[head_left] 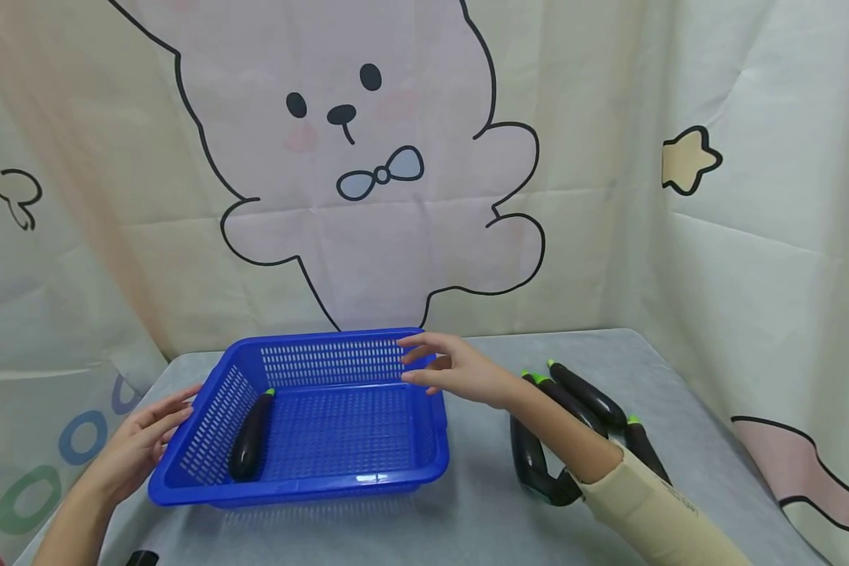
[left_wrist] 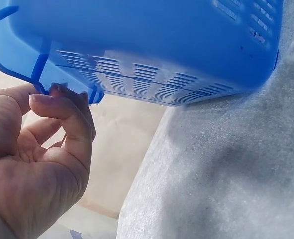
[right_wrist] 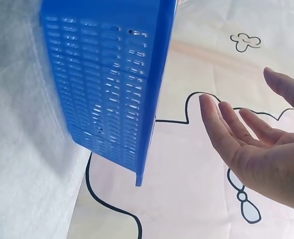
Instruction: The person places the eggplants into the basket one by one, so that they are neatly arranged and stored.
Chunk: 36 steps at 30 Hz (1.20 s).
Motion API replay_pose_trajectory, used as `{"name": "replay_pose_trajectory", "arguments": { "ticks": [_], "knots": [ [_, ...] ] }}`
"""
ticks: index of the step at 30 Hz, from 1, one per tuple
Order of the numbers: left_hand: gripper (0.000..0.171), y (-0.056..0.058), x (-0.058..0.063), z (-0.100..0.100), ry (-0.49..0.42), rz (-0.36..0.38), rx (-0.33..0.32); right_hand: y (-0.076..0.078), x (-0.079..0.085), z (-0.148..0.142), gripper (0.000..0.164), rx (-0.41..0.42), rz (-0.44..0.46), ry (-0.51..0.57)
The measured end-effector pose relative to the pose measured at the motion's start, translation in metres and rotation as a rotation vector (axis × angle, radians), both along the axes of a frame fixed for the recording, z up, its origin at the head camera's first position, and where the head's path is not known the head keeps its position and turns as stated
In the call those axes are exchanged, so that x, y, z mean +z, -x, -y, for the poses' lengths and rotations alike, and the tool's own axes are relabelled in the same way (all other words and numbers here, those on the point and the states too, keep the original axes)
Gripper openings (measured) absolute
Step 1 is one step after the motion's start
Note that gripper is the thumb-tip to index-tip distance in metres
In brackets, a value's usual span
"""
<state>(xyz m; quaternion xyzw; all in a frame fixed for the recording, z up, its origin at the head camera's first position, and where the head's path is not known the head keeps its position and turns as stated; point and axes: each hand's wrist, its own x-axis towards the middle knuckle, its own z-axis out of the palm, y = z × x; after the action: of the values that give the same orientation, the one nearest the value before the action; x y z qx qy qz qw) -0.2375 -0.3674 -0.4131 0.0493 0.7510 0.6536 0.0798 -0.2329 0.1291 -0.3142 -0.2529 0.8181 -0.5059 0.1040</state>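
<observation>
A blue plastic basket [head_left: 347, 428] stands on the table, with one dark eggplant [head_left: 251, 436] lying inside along its left wall. My left hand [head_left: 136, 446] holds the basket's left rim; in the left wrist view its curled fingers [left_wrist: 69, 112] meet the underside of that rim. Above the basket's right back corner is my right hand [head_left: 460, 369], its fingers spread and loosely bent around nothing. The right wrist view shows this hand [right_wrist: 266, 144] apart from the basket's side [right_wrist: 102, 89]. Several more eggplants [head_left: 587, 393] lie right of the basket, partly hidden by my right forearm.
The table [head_left: 481, 503] has a grey cloth surface. Pale curtains [head_left: 594, 196] with a printed bear stand close behind and at both sides. A small dark object [head_left: 142, 558], cut off by the frame, shows at the lower left.
</observation>
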Motion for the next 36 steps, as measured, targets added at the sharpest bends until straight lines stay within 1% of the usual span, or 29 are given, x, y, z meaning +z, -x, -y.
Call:
{"name": "replay_pose_trajectory", "arguments": {
  "ticks": [3, 9, 17, 22, 28, 36],
  "knots": [
    [0.040, 0.000, 0.000, 0.000, -0.007, -0.002, -0.002, -0.004, -0.001, -0.007, 0.056, -0.016, 0.000, 0.006],
    [0.042, -0.001, 0.000, 0.000, -0.033, -0.029, -0.019, -0.008, -0.005, -0.021, 0.056, -0.048, -0.009, 0.018],
    [0.042, -0.001, 0.003, 0.001, -0.046, -0.025, -0.037, -0.012, -0.012, -0.042, 0.056, -0.085, -0.005, 0.039],
    [0.042, -0.002, 0.004, 0.000, -0.060, -0.032, -0.057, -0.013, -0.021, -0.056, 0.057, -0.128, 0.003, 0.034],
    [0.043, -0.002, 0.003, 0.000, -0.063, -0.049, -0.068, -0.014, -0.033, -0.068, 0.058, -0.171, 0.042, 0.038],
    [0.043, -0.002, 0.003, 0.000, -0.065, -0.050, -0.068, -0.016, -0.047, -0.087, 0.060, -0.176, 0.070, 0.063]
  ]
}}
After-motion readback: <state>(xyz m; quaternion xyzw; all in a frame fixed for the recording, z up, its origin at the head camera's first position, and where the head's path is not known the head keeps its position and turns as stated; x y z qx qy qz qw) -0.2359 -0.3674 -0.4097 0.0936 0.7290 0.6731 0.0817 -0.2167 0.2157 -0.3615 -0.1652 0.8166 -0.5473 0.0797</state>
